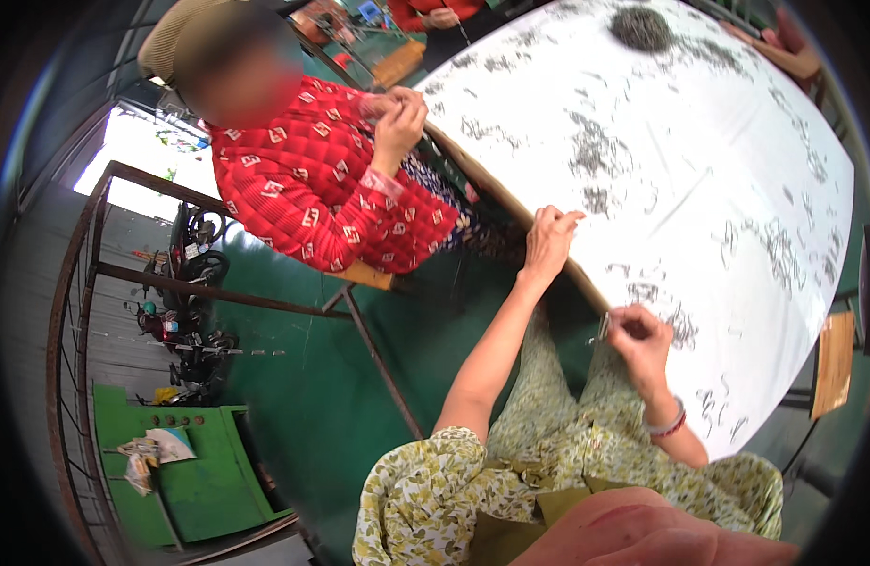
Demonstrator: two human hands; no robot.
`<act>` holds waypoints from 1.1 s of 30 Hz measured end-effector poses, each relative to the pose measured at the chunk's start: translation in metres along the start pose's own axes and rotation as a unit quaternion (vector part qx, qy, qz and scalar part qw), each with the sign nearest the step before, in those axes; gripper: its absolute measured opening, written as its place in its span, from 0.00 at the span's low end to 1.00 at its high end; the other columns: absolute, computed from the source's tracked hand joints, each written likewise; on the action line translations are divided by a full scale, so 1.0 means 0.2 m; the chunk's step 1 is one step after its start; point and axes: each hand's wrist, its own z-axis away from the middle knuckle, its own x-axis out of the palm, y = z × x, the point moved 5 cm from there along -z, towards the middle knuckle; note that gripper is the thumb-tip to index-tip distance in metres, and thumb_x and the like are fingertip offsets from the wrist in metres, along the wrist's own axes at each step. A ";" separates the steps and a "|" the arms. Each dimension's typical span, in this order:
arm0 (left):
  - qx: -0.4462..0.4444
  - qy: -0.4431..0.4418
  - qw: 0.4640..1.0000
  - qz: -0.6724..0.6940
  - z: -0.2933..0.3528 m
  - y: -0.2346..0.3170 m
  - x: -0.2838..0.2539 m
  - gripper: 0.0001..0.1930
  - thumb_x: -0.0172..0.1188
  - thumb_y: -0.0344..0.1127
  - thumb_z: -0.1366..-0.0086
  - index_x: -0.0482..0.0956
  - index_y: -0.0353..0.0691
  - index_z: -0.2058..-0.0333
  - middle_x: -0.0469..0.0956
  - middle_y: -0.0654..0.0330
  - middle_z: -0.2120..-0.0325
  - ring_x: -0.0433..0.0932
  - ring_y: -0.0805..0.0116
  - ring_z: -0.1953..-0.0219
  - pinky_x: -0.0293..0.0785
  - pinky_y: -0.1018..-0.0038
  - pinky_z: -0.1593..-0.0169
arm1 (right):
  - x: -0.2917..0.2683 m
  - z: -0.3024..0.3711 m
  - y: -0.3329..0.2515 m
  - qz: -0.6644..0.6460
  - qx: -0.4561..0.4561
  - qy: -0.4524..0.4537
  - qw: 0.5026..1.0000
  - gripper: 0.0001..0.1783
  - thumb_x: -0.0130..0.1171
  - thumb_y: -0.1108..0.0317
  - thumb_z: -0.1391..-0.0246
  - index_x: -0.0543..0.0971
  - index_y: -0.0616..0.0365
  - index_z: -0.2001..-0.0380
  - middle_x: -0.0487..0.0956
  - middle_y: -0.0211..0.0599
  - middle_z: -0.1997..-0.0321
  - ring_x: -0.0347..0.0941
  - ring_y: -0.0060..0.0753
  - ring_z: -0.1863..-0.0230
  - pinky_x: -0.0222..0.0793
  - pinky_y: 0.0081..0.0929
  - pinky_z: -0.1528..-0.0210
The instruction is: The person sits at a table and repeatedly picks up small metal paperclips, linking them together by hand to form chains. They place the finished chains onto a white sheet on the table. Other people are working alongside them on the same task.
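Note:
My left hand (548,247) is over the near edge of the white-covered table (680,226), fingers bent and tips close together; whatever may be between them is too small to make out. My right hand (645,347) is curled at the same edge, lower and to the right. Its thumb and fingers pinch a small shiny metal piece (604,326). Small bent metal pieces (646,289) lie loose on the cover just beyond my hands, and a thicker cluster of metal pieces (597,151) sits farther off.
A person in a red patterned jacket (312,179) sits at the table to my left, hands raised. A dark coiled heap (640,29) lies at the far side. Rusty metal framing (208,283), motorbikes (185,255) and a green bench (190,472) stand left. A wooden stool (834,363) is right.

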 end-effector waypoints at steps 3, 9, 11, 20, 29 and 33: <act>0.102 -0.070 0.988 -0.097 -0.08 -0.05 0.10 0.04 0.58 0.27 0.49 0.77 0.42 0.73 0.68 0.56 0.71 0.68 0.57 0.63 0.70 0.65 0.62 | 0.01 0.02 0.03 -0.067 0.012 -0.016 0.998 0.10 0.57 0.84 0.56 0.80 0.64 0.68 0.76 0.27 0.73 0.71 0.16 0.71 0.68 0.15 0.67; 0.109 -0.074 0.985 -0.111 -0.01 0.01 0.10 0.04 0.53 0.24 0.46 0.71 0.37 0.71 0.69 0.54 0.71 0.70 0.54 0.62 0.70 0.62 0.64 | 0.00 0.01 0.03 -0.040 0.003 -0.015 0.999 0.06 0.59 0.81 0.53 0.81 0.63 0.69 0.76 0.25 0.73 0.70 0.14 0.71 0.67 0.13 0.67; 0.050 -0.048 0.998 -0.006 0.06 0.04 0.09 0.02 0.53 0.26 0.43 0.71 0.36 0.70 0.71 0.51 0.71 0.73 0.53 0.65 0.70 0.62 0.66 | -0.01 -0.01 0.04 -0.004 0.007 -0.005 1.000 0.06 0.61 0.77 0.52 0.81 0.62 0.68 0.77 0.23 0.73 0.69 0.12 0.70 0.66 0.12 0.66; -0.189 -0.007 0.853 0.486 0.37 0.50 -0.39 0.07 0.53 0.29 0.34 0.72 0.30 0.62 0.75 0.59 0.70 0.76 0.75 0.68 0.78 0.78 0.65 | -0.01 -0.05 0.06 -0.043 -0.017 -0.005 0.999 0.11 0.58 0.79 0.51 0.80 0.65 0.61 0.79 0.29 0.68 0.73 0.15 0.67 0.71 0.14 0.63; -0.163 0.042 0.912 0.374 0.49 0.52 -0.30 0.05 0.54 0.22 0.38 0.73 0.31 0.62 0.74 0.56 0.62 0.75 0.71 0.61 0.75 0.76 0.56 | 0.04 -0.04 0.02 0.031 -0.123 -0.038 0.991 0.09 0.58 0.79 0.51 0.80 0.63 0.64 0.79 0.31 0.68 0.74 0.18 0.65 0.71 0.18 0.61; -0.184 0.026 0.888 0.421 0.49 0.57 -0.30 0.05 0.50 0.28 0.33 0.71 0.33 0.61 0.77 0.59 0.63 0.73 0.78 0.62 0.68 0.82 0.58 | 0.03 -0.03 -0.06 0.146 -0.185 -0.064 0.970 0.15 0.60 0.79 0.53 0.80 0.58 0.59 0.79 0.36 0.71 0.76 0.23 0.70 0.72 0.20 0.65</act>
